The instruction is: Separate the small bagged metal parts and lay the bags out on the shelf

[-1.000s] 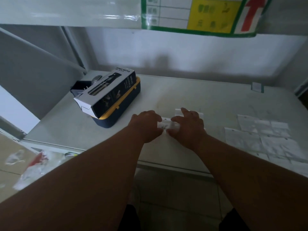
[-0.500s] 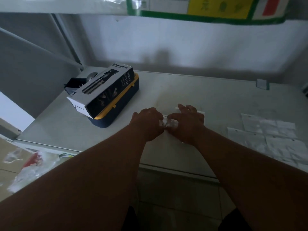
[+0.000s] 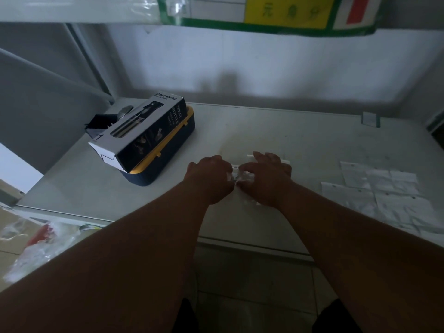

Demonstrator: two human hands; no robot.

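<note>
left hand point(image 3: 208, 179) and right hand point(image 3: 265, 177) both pinch one small clear bag point(image 3: 236, 174) mid-shelf point(image 3: 300, 140) | laid-out bags point(image 3: 384, 195) at 3 o'clock, count unclear | one box point(image 3: 141, 133) at 10 o'clock

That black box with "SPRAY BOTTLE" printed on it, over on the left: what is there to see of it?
The spray bottle box is a long black and white carton that looks like cardboard, with white lettering and product pictures on its sides. It lies tilted on top of a navy case with a yellow rim, at the left of the shelf. Its near white end flap looks partly open. Neither hand touches it.
</note>
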